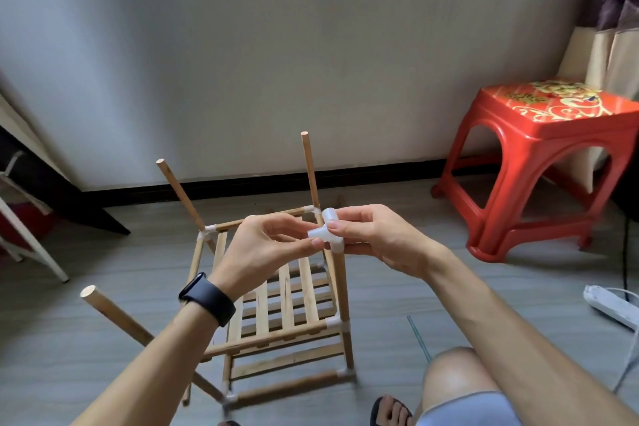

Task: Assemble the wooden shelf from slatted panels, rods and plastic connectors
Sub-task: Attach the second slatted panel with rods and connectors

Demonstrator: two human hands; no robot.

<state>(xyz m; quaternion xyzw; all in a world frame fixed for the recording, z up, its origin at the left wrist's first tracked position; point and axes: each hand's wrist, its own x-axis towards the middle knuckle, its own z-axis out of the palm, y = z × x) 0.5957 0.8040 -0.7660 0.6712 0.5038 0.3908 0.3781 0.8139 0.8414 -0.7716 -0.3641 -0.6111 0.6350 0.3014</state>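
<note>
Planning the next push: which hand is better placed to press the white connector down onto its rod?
Probably right. The right hand grips the connector around its body, right over the rod; the left hand only pinches its side socket.

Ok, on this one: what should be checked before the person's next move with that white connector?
1. Grip on connector: ok, left hand and right hand both pinch it.
2. Connector on near right rod: ok; seating depth cannot tell.
3. Slatted panel seated: ok.
4. All posts capped: not ok; far left rod, far right rod, near left rod bare-topped.
5. Near left rod upright: not ok, it leans outward.
6. Reach of spare connectors: cannot tell, none visible.
</note>
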